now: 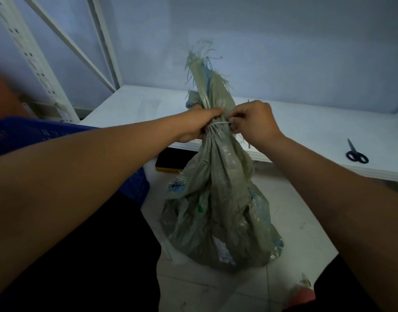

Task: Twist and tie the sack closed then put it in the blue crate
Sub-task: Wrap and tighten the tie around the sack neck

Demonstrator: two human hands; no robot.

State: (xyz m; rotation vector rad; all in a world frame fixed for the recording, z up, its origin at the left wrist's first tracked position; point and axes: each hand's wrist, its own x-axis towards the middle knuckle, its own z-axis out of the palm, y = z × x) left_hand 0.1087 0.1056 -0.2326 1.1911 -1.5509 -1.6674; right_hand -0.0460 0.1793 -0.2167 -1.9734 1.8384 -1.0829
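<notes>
Sack stands upright on the tiled floor, right in front of the white table, neck gathered and twisted, frayed top sticking up. Left hand is clamped round the neck, fingers fully closed on the fabric. Right hand pinches a pale tie that loops the neck, fingertips tight on its end. Blue crate sits left of the sack, partly hidden behind the left arm. Scissors lie on the table, well right of the sack
</notes>
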